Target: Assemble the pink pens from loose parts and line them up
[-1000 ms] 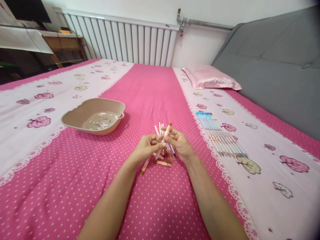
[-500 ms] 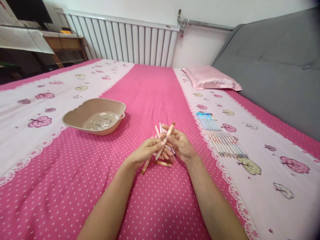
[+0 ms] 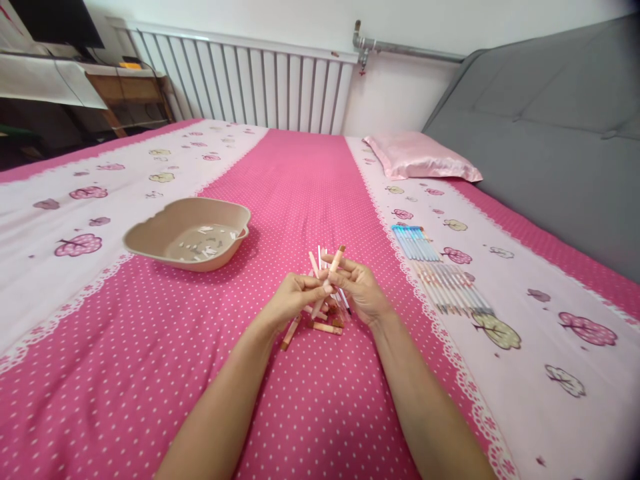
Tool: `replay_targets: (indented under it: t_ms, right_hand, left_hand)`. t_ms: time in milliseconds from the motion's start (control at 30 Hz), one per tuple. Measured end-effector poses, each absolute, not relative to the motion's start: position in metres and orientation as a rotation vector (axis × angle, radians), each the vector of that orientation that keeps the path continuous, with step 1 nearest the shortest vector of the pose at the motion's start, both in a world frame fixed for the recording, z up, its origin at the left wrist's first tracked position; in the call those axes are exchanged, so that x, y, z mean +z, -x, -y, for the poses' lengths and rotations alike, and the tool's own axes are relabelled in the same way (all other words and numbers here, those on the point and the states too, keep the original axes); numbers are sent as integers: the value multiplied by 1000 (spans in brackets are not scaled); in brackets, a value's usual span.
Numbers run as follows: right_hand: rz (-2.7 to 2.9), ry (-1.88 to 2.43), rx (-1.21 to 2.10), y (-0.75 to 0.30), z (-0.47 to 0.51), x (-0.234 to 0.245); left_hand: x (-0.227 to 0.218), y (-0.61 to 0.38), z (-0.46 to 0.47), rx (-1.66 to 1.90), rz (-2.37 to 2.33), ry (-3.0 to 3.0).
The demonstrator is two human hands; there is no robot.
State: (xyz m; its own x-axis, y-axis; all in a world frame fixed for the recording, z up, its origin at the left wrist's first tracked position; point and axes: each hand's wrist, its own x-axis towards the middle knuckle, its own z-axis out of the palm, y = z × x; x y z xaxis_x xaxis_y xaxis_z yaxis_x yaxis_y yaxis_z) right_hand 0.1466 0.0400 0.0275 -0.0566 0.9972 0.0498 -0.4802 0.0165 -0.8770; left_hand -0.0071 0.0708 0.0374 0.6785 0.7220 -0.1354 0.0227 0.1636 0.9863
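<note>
A pale peach pen [image 3: 337, 260] with a brown end is held tilted between both hands. My left hand [image 3: 293, 300] pinches its lower part with thumb and fingers. Higher up, my right hand [image 3: 367, 293] grips the same pen, its fingers curled behind it. Beneath and behind the hands lies a loose heap of pens, partly hidden; a brown-ended pen [image 3: 291, 333] sticks out at the left and another short-looking pen [image 3: 327, 328] lies crosswise in front. A white pen with a dark tip [image 3: 345, 303] shows near my right fingers.
A beige plastic basin [image 3: 150, 252] with small pale scraps inside sits at the left on the pink bedspread [image 3: 310, 413]. On the right, blue-ended pens [image 3: 417, 245] and pale pens [image 3: 453, 288] lie in neat rows. Farther back are a pink pillow [image 3: 423, 155] and a grey headboard [image 3: 545, 120].
The pen in my hands has shifted slightly left and down. My right hand's fingers have closed in, and more of the heap shows below the hands.
</note>
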Motion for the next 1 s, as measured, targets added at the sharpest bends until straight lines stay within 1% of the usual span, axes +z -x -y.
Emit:
replay_targets:
  t_ms: [367,1000]
  right_hand:
    - [917,800,1431,-146,-41,27]
    - [958,777,1421,-144,-40,28]
  left_hand:
    - [39,5,-71,637,-797,-1359]
    - [41,2,-68,677,-730,-1285]
